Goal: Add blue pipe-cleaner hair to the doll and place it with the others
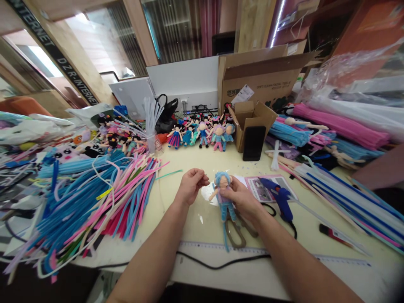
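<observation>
A small pipe-cleaner doll (224, 202) with blue hair, a pinkish top and blue legs is upright over the table. My right hand (241, 194) grips it from the right, thumb across its body. A blue strand hangs below the doll beside its legs. My left hand (195, 182) is closed to the doll's left, fingertips pinched together and apart from it; what they hold, if anything, is too small to make out. Beneath the doll and my right hand lie scissors (235, 235), their handles toward me and the rest mostly hidden.
Bundled pipe cleaners (94, 202) cover the left side. A blue glue gun (279, 198) lies at right, near a dark-capped marker-like tube (336, 235). Finished dolls (203, 132), a phone (254, 143) and cardboard boxes (261, 75) stand behind. A ruler (252, 250) and black cable (217, 266) run along the front.
</observation>
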Action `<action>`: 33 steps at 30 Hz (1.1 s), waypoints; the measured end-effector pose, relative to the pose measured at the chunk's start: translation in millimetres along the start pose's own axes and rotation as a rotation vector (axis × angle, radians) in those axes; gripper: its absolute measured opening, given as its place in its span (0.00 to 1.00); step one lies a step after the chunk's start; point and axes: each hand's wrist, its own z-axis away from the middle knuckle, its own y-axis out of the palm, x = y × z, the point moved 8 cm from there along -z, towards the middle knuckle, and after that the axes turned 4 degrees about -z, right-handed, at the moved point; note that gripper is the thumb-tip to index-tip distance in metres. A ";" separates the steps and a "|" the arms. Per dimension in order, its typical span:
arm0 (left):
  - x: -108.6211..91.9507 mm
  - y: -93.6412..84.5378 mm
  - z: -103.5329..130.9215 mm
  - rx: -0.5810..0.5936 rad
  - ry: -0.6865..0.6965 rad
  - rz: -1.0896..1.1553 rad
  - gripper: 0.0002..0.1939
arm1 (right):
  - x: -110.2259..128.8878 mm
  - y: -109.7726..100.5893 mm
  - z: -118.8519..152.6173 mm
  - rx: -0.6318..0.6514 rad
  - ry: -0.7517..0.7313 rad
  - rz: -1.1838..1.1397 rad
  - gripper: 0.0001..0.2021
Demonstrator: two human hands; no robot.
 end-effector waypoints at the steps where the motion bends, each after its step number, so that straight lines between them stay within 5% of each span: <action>1: 1.0 0.0 0.2 -0.007 -0.016 0.009 0.17 | -0.3 -0.3 -0.2 -0.001 -0.001 0.001 0.19; 12: -1.8 3.6 2.6 0.020 -0.023 0.048 0.13 | 0.0 -0.4 0.3 -0.008 -0.022 0.009 0.19; 27: -6.6 1.8 1.2 -0.047 0.111 -0.464 0.10 | -2.3 -3.3 -1.3 -0.029 -0.026 -0.034 0.19; 33: -6.4 2.2 2.2 -0.003 0.120 -0.445 0.16 | -2.8 -3.3 -1.9 -0.033 -0.013 -0.030 0.19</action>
